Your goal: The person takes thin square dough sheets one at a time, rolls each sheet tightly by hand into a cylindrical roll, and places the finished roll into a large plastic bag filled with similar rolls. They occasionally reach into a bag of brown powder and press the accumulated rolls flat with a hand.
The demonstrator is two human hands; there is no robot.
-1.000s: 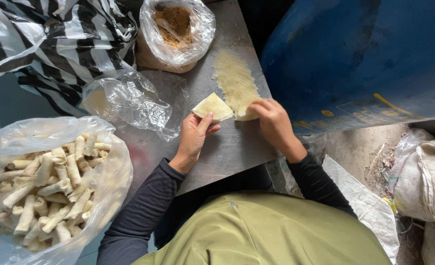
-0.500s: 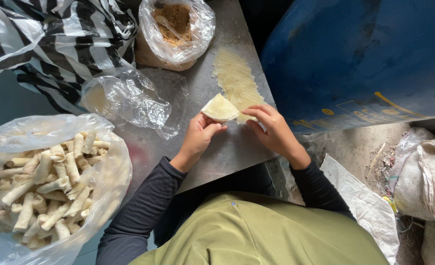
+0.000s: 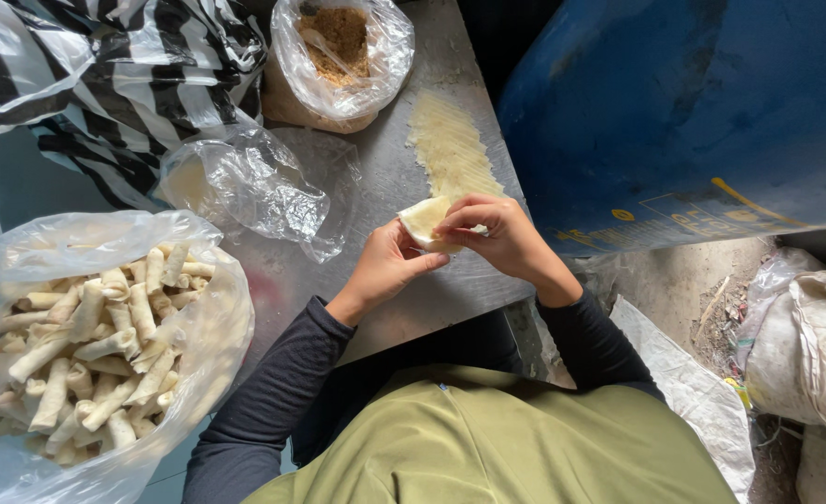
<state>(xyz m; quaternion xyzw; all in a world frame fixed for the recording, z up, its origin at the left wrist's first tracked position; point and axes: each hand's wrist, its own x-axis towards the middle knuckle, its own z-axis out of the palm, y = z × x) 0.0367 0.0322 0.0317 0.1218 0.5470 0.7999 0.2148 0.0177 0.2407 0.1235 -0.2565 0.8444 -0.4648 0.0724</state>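
From the head camera, looking down, both hands meet over the grey metal table (image 3: 385, 187) at a pale folded wrapper (image 3: 425, 222), which serves as the landmark here. The left hand (image 3: 387, 266) sits just below and to the left of the wrapper, its fingers curled up under the wrapper's lower edge and touching it. The right hand (image 3: 497, 233) lies just right of the wrapper, fingers bent over its top and pinched on it, so the wrapper is clamped between the two hands and held slightly above the tabletop. Directly above the wrapper, on the table, lies a stack of flat pale wrapper sheets (image 3: 452, 145), its near end just beside the right hand's fingers. Farther above and to the left of the wrapper stands a clear bag of brown crumbly filling (image 3: 338, 47). To the left of the wrapper is a crumpled clear plastic bag (image 3: 245, 187), with black-and-white striped plastic (image 3: 133, 65) beyond it. Well down and to the left of the wrapper, a large clear bag holds many finished pale rolls (image 3: 96, 345). To the right of the wrapper stands a big blue drum (image 3: 693, 112), and lower right of it lie white sacks (image 3: 805, 355) on the ground. The person wears dark sleeves and an olive green top (image 3: 487, 448).
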